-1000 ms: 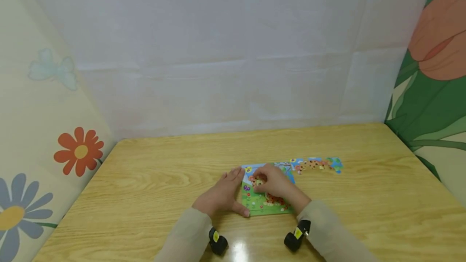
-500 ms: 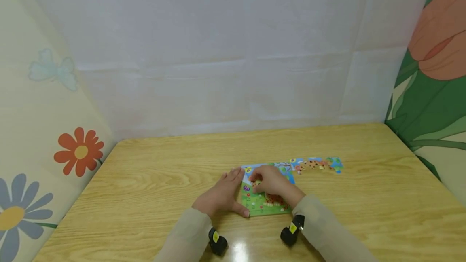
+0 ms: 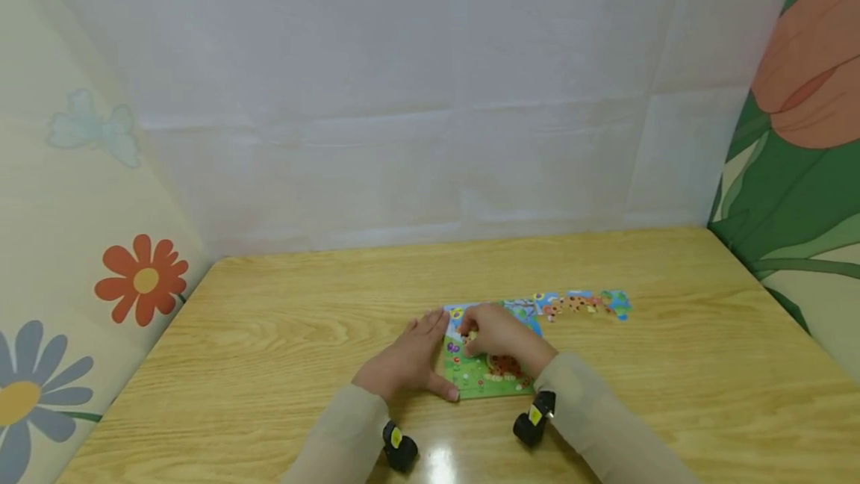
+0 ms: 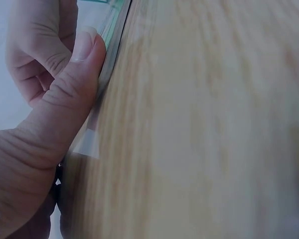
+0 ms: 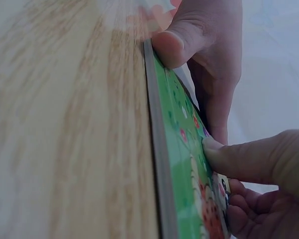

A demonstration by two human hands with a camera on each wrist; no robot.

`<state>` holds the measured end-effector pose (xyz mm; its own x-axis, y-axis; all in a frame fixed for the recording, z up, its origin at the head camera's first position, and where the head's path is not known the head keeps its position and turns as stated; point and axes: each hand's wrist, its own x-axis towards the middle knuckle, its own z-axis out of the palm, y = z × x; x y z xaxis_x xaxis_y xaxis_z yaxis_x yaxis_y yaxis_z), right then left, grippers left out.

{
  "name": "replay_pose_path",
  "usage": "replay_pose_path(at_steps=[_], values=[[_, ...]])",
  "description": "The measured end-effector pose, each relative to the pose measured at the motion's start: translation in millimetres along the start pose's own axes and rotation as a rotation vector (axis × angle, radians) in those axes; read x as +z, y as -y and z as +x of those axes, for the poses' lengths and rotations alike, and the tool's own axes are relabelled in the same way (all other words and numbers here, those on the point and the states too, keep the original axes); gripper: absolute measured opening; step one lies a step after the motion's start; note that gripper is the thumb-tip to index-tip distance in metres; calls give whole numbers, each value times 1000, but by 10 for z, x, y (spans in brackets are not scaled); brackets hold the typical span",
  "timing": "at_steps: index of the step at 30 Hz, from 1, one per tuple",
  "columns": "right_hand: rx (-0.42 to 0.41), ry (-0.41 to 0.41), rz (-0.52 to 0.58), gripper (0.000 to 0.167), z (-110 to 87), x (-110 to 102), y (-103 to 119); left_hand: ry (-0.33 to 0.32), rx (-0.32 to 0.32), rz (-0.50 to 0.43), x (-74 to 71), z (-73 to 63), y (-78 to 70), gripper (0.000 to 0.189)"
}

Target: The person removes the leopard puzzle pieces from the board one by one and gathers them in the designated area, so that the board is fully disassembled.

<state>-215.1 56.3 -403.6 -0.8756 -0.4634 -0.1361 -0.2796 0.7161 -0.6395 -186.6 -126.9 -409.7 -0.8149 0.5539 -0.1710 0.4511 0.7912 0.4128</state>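
Note:
A picture puzzle board (image 3: pixel 473 388) with a spotted leopard on green grass lies flat on the table. My left hand (image 3: pixel 408 358) rests along its left edge, fingers stretched out and thumb (image 4: pixel 84 55) against the near corner. Over the upper middle of the board, my right hand (image 3: pixel 504 336) pinches a puzzle piece (image 3: pixel 469 337) with part of the leopard's face on it. In the right wrist view, the right thumb (image 5: pixel 229 159) comes down on the board while the other fingers curl by the face. The right hand hides much of the piece.
A strip of joined puzzle pieces (image 3: pixel 581 305), showing a leopard, lies right of the board's far corner. The wooden table (image 3: pixel 282 320) meets a white cloth backdrop (image 3: pixel 430 95). Flower-printed panels (image 3: pixel 144 278) stand at both sides.
My right hand and wrist have shifted slightly to the left over the board, covering more of the leopard's face and uncovering more of its body. The left hand stays at the edge.

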Motion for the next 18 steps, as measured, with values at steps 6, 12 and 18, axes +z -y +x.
replay_pose_path(at_steps=[6,12,18], values=[[-60,-15,-29,22,5,9,-4,3,-4,4,5,9,5,121],[-89,-18,-35,22,6,0,-1,3,-11,4,11,16,15,122],[-109,-13,-30,21,7,-7,-11,3,-11,6,12,15,14,122]])
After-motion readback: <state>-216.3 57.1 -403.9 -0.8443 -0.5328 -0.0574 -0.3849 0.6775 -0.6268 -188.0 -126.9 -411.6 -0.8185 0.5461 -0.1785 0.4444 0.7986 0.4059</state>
